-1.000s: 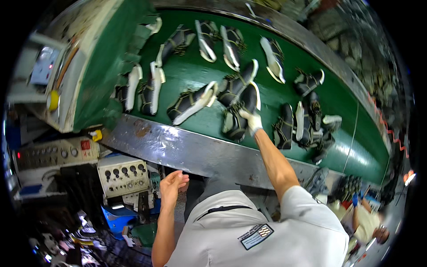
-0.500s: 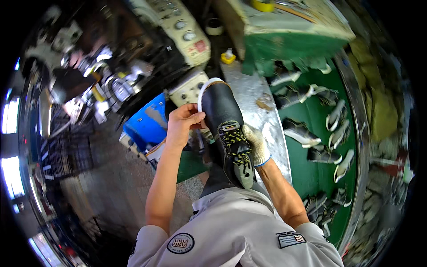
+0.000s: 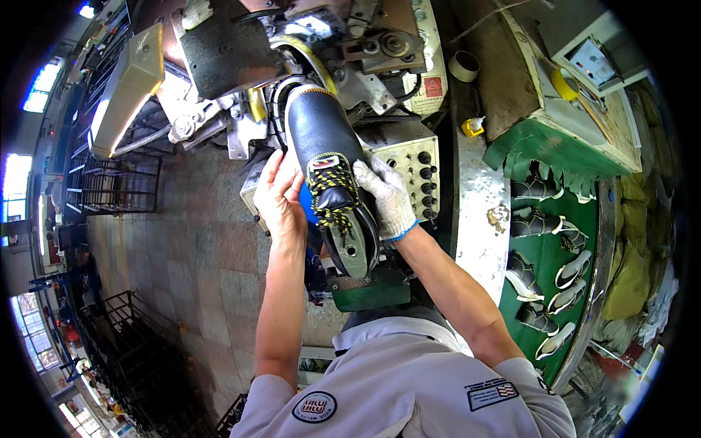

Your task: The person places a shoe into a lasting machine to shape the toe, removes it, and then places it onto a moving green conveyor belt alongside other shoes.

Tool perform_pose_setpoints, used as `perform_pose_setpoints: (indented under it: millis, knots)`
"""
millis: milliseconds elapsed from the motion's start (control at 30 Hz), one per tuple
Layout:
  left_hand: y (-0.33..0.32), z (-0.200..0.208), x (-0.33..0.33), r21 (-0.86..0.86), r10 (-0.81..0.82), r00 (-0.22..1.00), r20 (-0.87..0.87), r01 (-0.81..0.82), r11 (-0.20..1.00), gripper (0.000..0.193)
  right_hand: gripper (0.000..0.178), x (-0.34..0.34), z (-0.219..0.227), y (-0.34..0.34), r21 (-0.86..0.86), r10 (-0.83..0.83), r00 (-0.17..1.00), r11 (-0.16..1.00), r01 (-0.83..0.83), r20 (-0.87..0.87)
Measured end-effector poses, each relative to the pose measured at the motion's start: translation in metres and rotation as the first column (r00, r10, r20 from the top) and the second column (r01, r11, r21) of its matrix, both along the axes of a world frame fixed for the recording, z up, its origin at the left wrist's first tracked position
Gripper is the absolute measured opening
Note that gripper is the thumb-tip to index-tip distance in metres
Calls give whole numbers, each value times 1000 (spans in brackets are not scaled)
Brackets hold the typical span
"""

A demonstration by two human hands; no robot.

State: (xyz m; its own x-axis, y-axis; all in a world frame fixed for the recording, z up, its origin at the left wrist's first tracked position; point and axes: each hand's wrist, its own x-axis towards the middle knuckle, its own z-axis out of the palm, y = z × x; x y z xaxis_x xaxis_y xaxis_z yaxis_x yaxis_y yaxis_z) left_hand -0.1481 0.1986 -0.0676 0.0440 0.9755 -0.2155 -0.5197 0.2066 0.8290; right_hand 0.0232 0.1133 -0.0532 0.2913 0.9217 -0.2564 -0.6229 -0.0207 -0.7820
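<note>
1. Rests left hand (image 3: pixel 282 196), fingers loosely spread, against the left edge of the black shoe (image 3: pixel 319 120).
2. Shines at the toe; shows yellow-flecked laces (image 3: pixel 328 175), grey insert (image 3: pixel 356 264) at the heel.
3. Sits between both hands, pointing toe-first at the machine (image 3: pixel 230 58) ahead, long axis tilted slightly left.
4. Grips the right side with gloved right hand (image 3: pixel 385 193).
5. Includes, farther right, control box (image 3: pixel 412 150), then green surface (image 3: pixel 545 250) bearing more shoes (image 3: pixel 535 224).

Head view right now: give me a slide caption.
Black shoe held between bare left hand and gloved right hand, toe toward a machine.
</note>
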Motion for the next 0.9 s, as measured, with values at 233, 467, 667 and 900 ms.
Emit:
perform_pose_setpoints:
  millis: [233, 467, 667, 900]
  knots:
    - [15, 4, 3, 18, 53, 988, -145, -51, 999, 47, 41, -27, -8, 53, -46, -91, 996, 995, 90, -22]
    - [-19, -11, 15, -379, -99, 982, 160, 154, 912, 55, 42, -20, -17, 58, -92, 4, 998, 996, 2, 55]
    - [1, 3, -2, -305, -266, 963, 40, 265, 915, 55, 39, -38, -28, 64, -68, -94, 994, 994, 90, -48]
    - [1, -6, 8, -283, -269, 952, 146, 301, 911, 50, 37, -26, -28, 66, -119, -73, 996, 990, 79, 59]
